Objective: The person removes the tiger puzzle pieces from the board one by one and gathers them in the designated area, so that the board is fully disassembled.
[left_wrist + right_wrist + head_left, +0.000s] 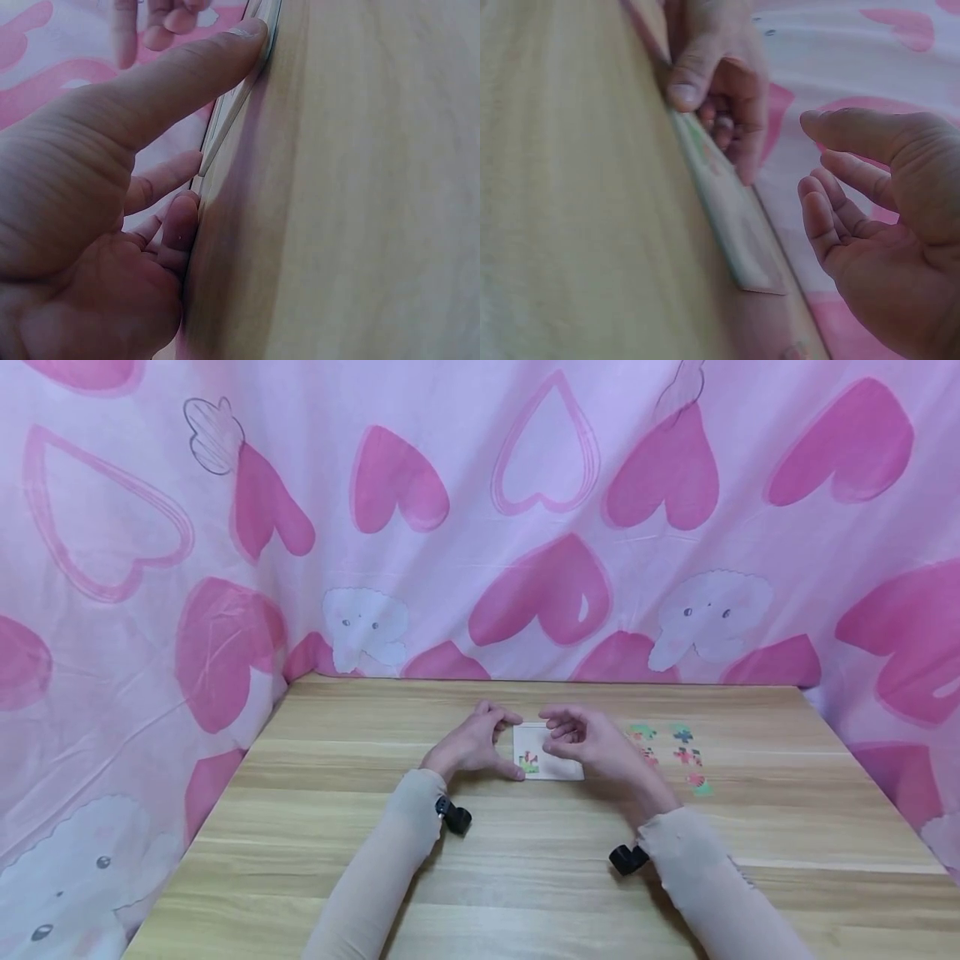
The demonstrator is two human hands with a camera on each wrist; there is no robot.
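A small white puzzle board (553, 767) lies flat on the table, with a few joined colourful puzzle pieces (529, 763) in its near left corner. My left hand (472, 743) holds the board along its left side, thumb at the near corner and a finger at the far one. In the left wrist view the thumb (202, 64) lies straight against the board's edge. Over the board's right half hovers my right hand (588, 742), fingers loosely bent. Nothing shows between its fingers (855, 172) in the right wrist view. It hides part of the board.
Several loose puzzle pieces (682, 735) lie to the right of the board, some partly behind the right hand. The wooden table (337, 843) ends at a pink heart-patterned curtain (420, 568) at the back and left. Each wrist wears a small black camera (455, 817).
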